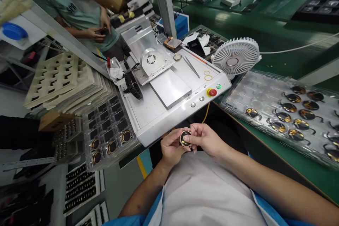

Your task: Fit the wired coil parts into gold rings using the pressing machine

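Observation:
Close to my chest, both hands hold one small round part with a dark face and a metal rim. My left hand cups it from the left, fingers curled around it. From the right, my right hand pinches its edge with thumb and fingertips. The hands are just in front of the near corner of a white machine base with a round fixture plate, a grey slab and a red stop button.
A clear tray with several gold round parts lies on the green bench at right, behind it a white fan. A tray of dark parts sits left, beside stacked beige trays. Tweezers lie on the machine. Other people work behind.

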Demonstrator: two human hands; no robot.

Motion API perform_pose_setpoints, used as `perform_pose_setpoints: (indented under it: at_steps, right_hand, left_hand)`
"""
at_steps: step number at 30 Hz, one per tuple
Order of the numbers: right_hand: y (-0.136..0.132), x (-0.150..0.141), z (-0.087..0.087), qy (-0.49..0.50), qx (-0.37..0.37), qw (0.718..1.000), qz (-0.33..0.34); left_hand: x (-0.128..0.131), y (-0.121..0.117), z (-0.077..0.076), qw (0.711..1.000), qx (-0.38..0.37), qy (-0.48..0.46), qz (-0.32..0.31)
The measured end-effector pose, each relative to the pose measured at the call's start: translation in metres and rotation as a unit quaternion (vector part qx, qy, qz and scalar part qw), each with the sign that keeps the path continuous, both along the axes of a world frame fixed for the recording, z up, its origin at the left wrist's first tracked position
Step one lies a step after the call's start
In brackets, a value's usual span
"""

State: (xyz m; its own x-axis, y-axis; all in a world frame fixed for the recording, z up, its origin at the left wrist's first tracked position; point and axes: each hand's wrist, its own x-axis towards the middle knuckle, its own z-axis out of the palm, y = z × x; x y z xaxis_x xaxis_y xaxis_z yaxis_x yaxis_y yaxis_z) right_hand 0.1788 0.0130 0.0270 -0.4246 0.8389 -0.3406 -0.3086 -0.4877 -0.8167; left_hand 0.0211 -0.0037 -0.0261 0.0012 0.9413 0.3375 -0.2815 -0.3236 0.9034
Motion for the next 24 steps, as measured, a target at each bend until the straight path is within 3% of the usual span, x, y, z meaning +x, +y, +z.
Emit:
perform_pose_setpoints:
  at_steps: [3, 6, 11, 15, 20, 24]
  right_hand:
    - [0.012, -0.004, 0.001, -0.024, 0.032, 0.999, -0.009]
    - [0.040, 0.002, 0.005, -0.110, 0.066, 0.992, 0.010]
    - [0.101, 0.017, 0.016, -0.189, 0.047, 0.963, -0.188]
    - [0.126, 0.018, 0.022, -0.184, 0.053, 0.960, -0.203]
    - [0.103, 0.020, 0.023, -0.159, 0.091, 0.965, -0.190]
    - [0.061, 0.024, 0.022, -0.131, 0.125, 0.983, -0.033]
  left_hand:
    - [0.002, 0.006, 0.006, 0.999, -0.017, -0.033, 0.002]
    - [0.001, 0.013, 0.015, 0.997, -0.044, -0.066, 0.014]
    - [-0.007, 0.018, 0.027, 0.997, -0.076, 0.006, -0.006]
    - [-0.011, 0.015, 0.024, 0.998, -0.040, 0.047, 0.009]
    - [-0.006, 0.010, 0.019, 0.989, 0.021, 0.124, 0.074]
    - [-0.002, 0.007, 0.020, 0.976, 0.027, 0.190, 0.103]
